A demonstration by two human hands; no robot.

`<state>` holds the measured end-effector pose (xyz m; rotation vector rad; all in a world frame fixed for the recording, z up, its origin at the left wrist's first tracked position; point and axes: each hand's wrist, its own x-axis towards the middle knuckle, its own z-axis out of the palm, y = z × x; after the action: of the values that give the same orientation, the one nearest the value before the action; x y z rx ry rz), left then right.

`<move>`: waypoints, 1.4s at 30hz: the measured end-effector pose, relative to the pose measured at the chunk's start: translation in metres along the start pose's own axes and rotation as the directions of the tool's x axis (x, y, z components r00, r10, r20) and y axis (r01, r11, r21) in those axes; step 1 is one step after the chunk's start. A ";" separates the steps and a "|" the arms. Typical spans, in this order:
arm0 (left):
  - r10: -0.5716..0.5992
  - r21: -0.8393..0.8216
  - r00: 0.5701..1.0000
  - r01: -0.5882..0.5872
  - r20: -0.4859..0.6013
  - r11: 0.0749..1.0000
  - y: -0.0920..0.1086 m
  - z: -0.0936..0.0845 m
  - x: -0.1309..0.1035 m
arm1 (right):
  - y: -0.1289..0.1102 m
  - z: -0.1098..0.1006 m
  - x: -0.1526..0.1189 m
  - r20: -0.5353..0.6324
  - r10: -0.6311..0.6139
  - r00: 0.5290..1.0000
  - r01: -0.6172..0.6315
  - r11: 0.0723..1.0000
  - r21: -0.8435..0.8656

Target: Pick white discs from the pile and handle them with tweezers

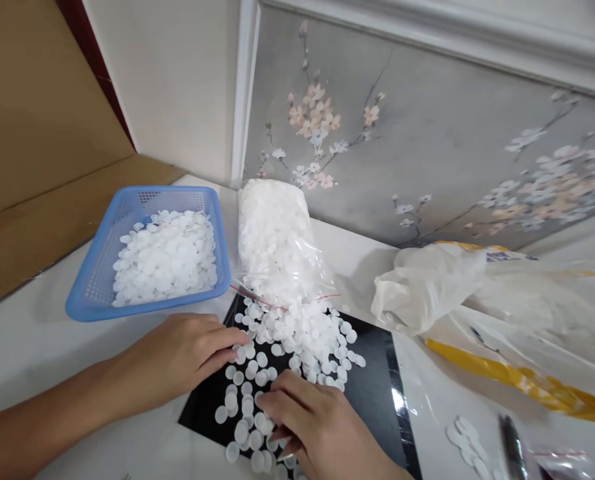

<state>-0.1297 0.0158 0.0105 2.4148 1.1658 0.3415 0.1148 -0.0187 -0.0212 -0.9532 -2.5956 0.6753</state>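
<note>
Many small, round, translucent white discs (pixel 247 407) lie loose on a black sheet (pixel 372 367), some past its front edge. They spread from the mouth of a clear zip bag (pixel 277 227) filled with more discs. My left hand (pixel 192 353) reaches in from the left, its fingers stretched out and the fingertips at the discs on the sheet's left side. Lower and further right, my right hand (pixel 322 420) is over the discs with bent, parted fingers. Its fingertips touch the pile, and no held disc shows; the fingers' undersides are partly hidden.
A blue plastic basket (pixel 147 311) holding a heap of discs stands at the left, beside cardboard (pixel 52 200). Crumpled white and yellow plastic bags (pixel 517 313) lie at the right. Near the bottom right are flat white pieces (pixel 470 443) and a dark pen-like object (pixel 512 447). A flower-painted panel (pixel 427 133) stands behind.
</note>
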 end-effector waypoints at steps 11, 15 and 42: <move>0.092 -0.140 0.983 -0.070 0.160 0.988 0.002 -0.003 0.003 | 0.013 -0.007 -0.002 -0.110 0.254 0.961 -0.240 0.963 0.124; -0.022 -0.030 0.997 0.025 0.080 0.999 0.000 -0.002 0.002 | 0.010 -0.006 0.003 -0.113 0.254 0.961 -0.234 0.959 0.163; -0.145 -0.333 0.989 0.147 0.031 0.931 0.042 0.021 0.004 | -0.021 -0.020 0.021 -0.137 0.441 0.887 -0.405 0.885 0.229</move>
<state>-0.0898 -0.0100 0.0122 2.0227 1.1710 0.4458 0.0970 -0.0125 0.0084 -1.4620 -2.1240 0.8806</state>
